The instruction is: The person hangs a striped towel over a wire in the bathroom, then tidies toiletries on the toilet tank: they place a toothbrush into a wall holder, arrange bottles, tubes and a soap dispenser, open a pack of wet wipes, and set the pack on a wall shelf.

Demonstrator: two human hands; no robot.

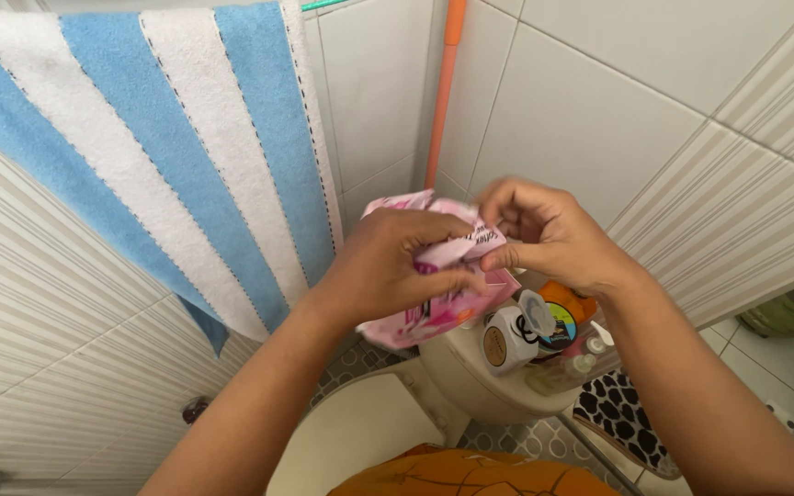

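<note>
- Centre frame: left hand (388,266) clamps the pink soft packet (438,308), fingers wrapped tight around its crumpled middle.
- Right hand (544,234) pinches the packet's top edge, thumb against fingertips — looks like the opening step.
- Next move likely needs a firm, steady pull apart.
- Packet's opening hides behind the fingers; toiletry bottles (516,335) below partly blocked.

One camera on my head, looking down

It faces a tiled corner, close over my hands (470,253) at frame centre.

The towel (149,156) was striped blue and white, the packet (434,308) pink, the pole (443,92) orange, the cloth (619,415) black-and-white spotted
</note>
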